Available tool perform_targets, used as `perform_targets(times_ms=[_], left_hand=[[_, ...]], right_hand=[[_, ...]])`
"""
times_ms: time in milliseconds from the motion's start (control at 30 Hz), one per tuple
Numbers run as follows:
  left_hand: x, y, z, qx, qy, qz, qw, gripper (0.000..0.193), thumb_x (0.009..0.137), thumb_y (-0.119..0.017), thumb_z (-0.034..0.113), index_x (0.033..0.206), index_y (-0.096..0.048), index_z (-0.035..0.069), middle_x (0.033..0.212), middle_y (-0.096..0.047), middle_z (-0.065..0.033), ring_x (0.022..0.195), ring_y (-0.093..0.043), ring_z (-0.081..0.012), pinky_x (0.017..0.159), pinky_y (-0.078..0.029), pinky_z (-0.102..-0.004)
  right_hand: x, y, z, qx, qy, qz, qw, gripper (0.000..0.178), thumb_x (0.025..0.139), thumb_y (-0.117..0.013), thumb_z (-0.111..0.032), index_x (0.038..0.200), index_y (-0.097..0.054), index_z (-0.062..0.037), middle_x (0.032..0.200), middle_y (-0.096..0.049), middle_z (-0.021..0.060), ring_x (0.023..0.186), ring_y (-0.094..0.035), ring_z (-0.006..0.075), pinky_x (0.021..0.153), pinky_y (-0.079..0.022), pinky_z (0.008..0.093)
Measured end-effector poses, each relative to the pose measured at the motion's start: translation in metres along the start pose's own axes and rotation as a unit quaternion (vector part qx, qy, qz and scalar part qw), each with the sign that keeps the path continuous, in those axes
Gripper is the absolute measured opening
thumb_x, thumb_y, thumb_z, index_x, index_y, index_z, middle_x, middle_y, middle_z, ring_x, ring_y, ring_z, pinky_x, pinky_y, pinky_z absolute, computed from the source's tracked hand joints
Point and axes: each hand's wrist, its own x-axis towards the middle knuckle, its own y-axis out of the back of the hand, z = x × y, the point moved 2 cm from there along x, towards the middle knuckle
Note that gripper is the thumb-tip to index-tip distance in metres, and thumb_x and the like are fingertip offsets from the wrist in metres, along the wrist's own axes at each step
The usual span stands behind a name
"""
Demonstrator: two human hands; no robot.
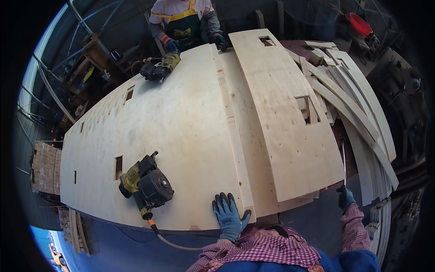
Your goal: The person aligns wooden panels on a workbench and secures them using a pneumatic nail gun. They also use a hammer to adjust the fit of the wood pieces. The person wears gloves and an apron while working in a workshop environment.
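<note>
My left hand, in a blue and black work glove, lies flat with its fingers stretched out on a large plywood panel, near the front edge beside a long wooden strip. To the right, my gloved right hand is closed round the lower end of a thin, pale rod, whose exact kind I cannot make out. Just left of that rod is the edge of a narrower plywood board with cut-out holes. A yellow-green and black nail gun with an air hose rests on the panel, left of my left hand.
Opposite me stands a person in an apron, gloved hands at the panel's far edge. Near them lies a second nail gun. Long wooden strips are heaped at right. A red basin sits at the back right, stacked wood at left.
</note>
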Motion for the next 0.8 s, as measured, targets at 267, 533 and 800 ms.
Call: perform_targets(times_ms=[267,533,800], left_hand=[[0.000,0.001,0.002,0.006,0.006,0.006,1.000,0.096,0.075,-0.063,0.051,0.143,-0.025,-0.004,0.149,-0.019,-0.0297,0.138,-0.015,-0.0464,0.111,-0.011,-0.0587],[0.000,0.000,0.003,0.009,0.011,0.005,1.000,0.096,0.075,-0.063,0.051,0.143,-0.025,-0.004,0.149,-0.018,-0.0295,0.139,-0.014,-0.0461,0.111,-0.010,-0.0588],[-0.001,0.002,0.003,0.015,0.008,-0.005,1.000,0.096,0.075,-0.063,0.051,0.143,-0.024,-0.005,0.149,-0.017,-0.0309,0.138,-0.013,-0.0471,0.111,-0.009,-0.0592]], right_hand=[[0.004,-0.020,0.009,-0.065,-0.028,0.044,0.997,0.032,0.092,-0.049,-0.041,0.086,-0.060,-0.0116,0.046,-0.033,-0.0015,0.033,-0.033,0.0168,0.033,-0.024,0.0331],[0.018,-0.019,0.020,-0.050,-0.038,0.043,0.997,0.028,0.093,-0.049,-0.037,0.085,-0.059,-0.0116,0.046,-0.034,-0.0011,0.032,-0.033,0.0162,0.032,-0.025,0.0323],[0.068,-0.008,0.057,0.015,0.007,0.036,0.999,0.018,0.093,-0.053,-0.028,0.088,-0.059,-0.0119,0.055,-0.048,0.0019,0.035,-0.038,0.0156,0.033,-0.030,0.0312]])
